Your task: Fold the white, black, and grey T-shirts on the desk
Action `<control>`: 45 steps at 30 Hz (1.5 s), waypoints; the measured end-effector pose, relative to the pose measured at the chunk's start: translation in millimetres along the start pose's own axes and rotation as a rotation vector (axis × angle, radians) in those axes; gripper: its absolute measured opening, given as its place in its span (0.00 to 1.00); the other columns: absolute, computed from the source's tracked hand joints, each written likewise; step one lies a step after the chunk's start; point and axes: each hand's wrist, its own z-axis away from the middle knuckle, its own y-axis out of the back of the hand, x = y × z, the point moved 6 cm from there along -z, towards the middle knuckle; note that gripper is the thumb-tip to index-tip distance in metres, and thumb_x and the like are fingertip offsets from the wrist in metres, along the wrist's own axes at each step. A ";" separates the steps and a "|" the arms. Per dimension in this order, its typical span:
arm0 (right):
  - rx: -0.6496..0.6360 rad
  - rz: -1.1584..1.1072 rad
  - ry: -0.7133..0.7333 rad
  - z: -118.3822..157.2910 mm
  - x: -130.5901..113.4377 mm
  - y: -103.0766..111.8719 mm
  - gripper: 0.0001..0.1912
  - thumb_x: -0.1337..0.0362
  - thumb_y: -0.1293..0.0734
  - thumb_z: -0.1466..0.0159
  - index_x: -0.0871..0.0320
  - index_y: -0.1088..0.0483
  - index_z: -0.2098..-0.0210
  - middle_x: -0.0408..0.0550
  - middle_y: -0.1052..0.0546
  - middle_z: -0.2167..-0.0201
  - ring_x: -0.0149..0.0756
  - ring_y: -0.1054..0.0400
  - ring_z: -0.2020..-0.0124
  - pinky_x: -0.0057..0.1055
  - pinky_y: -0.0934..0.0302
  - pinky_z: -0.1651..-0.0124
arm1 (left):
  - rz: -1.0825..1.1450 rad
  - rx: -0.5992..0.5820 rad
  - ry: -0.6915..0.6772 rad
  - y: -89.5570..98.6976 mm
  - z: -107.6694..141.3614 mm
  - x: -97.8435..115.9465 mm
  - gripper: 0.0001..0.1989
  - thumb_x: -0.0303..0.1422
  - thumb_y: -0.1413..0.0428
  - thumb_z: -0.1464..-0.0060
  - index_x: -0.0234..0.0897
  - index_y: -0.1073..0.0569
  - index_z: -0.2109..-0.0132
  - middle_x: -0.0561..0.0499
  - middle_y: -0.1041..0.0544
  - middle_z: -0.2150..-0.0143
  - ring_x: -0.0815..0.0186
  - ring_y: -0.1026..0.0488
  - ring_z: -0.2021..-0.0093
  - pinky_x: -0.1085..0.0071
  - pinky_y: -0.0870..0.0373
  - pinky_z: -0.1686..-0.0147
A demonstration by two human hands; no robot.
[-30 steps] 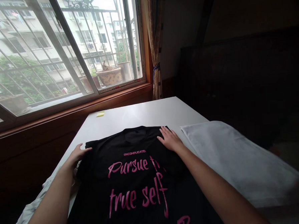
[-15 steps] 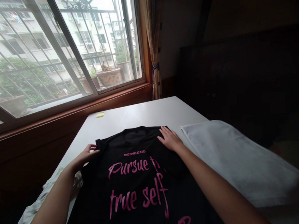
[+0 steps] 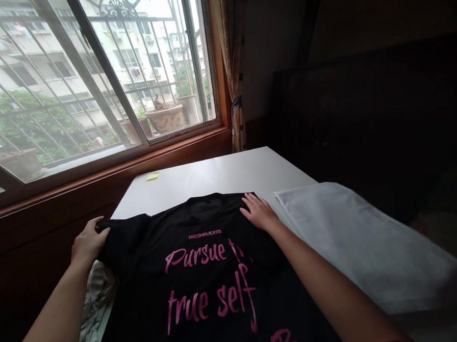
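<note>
A black T-shirt (image 3: 203,274) with pink lettering lies spread face up, its neckline toward the far side of the white table (image 3: 228,173). At the left, my left hand (image 3: 90,243) pinches the end of the shirt's sleeve and holds it stretched outward past the table's left edge. My right hand (image 3: 258,211) rests flat on the shirt's right shoulder, fingers spread. The shirt's lower part runs out of view at the bottom.
Pale folded fabric (image 3: 347,241) covers the table's right side. Crumpled light cloth (image 3: 95,300) hangs under my left forearm. A yellow sticky note (image 3: 152,176) lies near the far left corner. Beyond are a window (image 3: 104,70) and a tied curtain (image 3: 235,73).
My left hand has moved left, drawing the sleeve out from the shirt's shoulder so it now lies extended. My right hand has stayed in place on the shirt.
</note>
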 end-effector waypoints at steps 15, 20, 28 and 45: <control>0.018 -0.005 -0.003 0.1 -0.7 0.0 0.32 0.49 0.46 0.27 0.56 0.39 0.29 0.49 0.44 0.25 0.42 0.56 0.24 0.45 0.62 0.25 | -0.187 0.121 -0.155 34.0 47.2 11.6 0.30 0.44 0.47 0.36 0.55 0.41 0.29 0.47 0.19 0.45 0.44 0.20 0.53 0.51 0.27 0.51; 0.020 -0.001 -0.004 -0.9 0.4 -1.2 0.31 0.49 0.46 0.27 0.55 0.39 0.29 0.48 0.44 0.25 0.42 0.55 0.24 0.45 0.61 0.25 | -0.382 0.173 -0.380 38.0 75.1 70.7 0.30 0.45 0.49 0.34 0.55 0.41 0.28 0.46 0.18 0.50 0.41 0.19 0.58 0.48 0.25 0.55; 0.021 0.002 -0.002 -0.8 0.2 -0.8 0.32 0.49 0.46 0.26 0.57 0.39 0.29 0.48 0.44 0.25 0.41 0.55 0.24 0.44 0.61 0.25 | -0.231 -0.346 -0.712 -25.2 140.6 149.7 0.30 0.39 0.45 0.39 0.60 0.36 0.30 0.55 0.22 0.39 0.49 0.20 0.48 0.57 0.24 0.48; 0.027 0.001 0.004 -0.6 -0.2 -1.2 0.30 0.50 0.44 0.26 0.56 0.39 0.29 0.50 0.43 0.25 0.41 0.55 0.24 0.45 0.61 0.25 | 0.069 -0.202 -0.186 -96.7 12.7 98.7 0.28 0.46 0.47 0.40 0.31 0.28 0.40 0.40 0.17 0.53 0.54 0.18 0.56 0.64 0.24 0.57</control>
